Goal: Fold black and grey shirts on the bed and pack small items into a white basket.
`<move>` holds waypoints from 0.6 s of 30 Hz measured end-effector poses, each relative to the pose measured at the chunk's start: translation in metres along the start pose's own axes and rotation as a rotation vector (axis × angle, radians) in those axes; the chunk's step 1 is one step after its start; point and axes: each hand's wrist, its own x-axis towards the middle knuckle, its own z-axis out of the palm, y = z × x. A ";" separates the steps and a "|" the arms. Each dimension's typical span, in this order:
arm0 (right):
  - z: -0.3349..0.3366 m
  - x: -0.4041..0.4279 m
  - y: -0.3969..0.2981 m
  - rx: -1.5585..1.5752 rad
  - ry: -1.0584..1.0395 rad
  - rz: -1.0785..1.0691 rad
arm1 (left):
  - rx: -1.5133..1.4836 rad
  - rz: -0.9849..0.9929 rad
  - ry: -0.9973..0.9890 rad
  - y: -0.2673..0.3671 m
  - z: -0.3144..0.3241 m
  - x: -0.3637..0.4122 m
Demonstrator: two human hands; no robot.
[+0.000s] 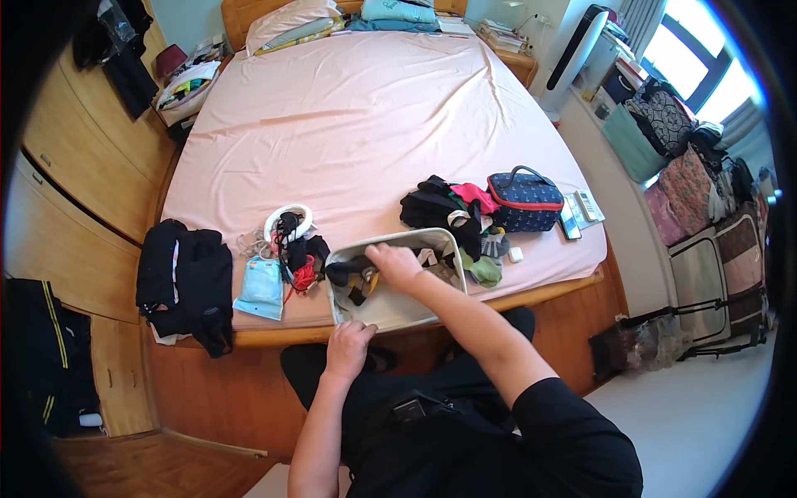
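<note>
A white fabric storage bin (398,317) stands at the foot of the bed, several socks and small clothes inside. My left hand (350,348) grips its near rim at the left corner. Over the bin, my right hand (395,266) has its fingers curled on a dark grey sock (348,271), and my palm hides part of it. Below that hand lies a dark and yellow piece (367,286). Light and dark pieces (429,256) fill the bin's far right side. Against its right wall rest a green sock (484,271) and a grey striped sock (495,244).
On the pink bedsheet (348,124) lie black clothes (429,204), a navy anchor-print bag (526,199), a phone (569,221) and a white earbud case (515,254). Left of the bin are cables (287,233), a red cord (304,275), a blue packet (260,287) and folded dark clothes (205,274).
</note>
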 end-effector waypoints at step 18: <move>-0.239 0.017 0.068 0.665 0.721 0.216 | -0.068 0.013 0.032 -0.003 0.000 -0.003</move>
